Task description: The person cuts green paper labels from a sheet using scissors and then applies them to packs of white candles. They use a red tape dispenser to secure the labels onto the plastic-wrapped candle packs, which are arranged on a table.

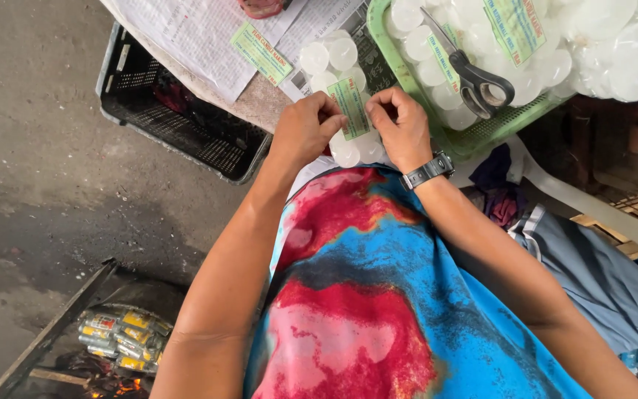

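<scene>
Pinching together, the left hand point(306, 129) and right hand point(402, 125) are clamped on a green rectangular paper label point(351, 108) atop a clear packet of white round candles point(337, 63), partly hidden beneath.

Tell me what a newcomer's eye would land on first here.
At centre, the left hand and right hand pinch a green label on a clear packet of white discs. Upper right, black-handled scissors lie in a green basket heaped with similar packets.

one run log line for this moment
left hand: pinches green label | right hand: pinches same label | label on white discs pack | scissors in green tray
</scene>
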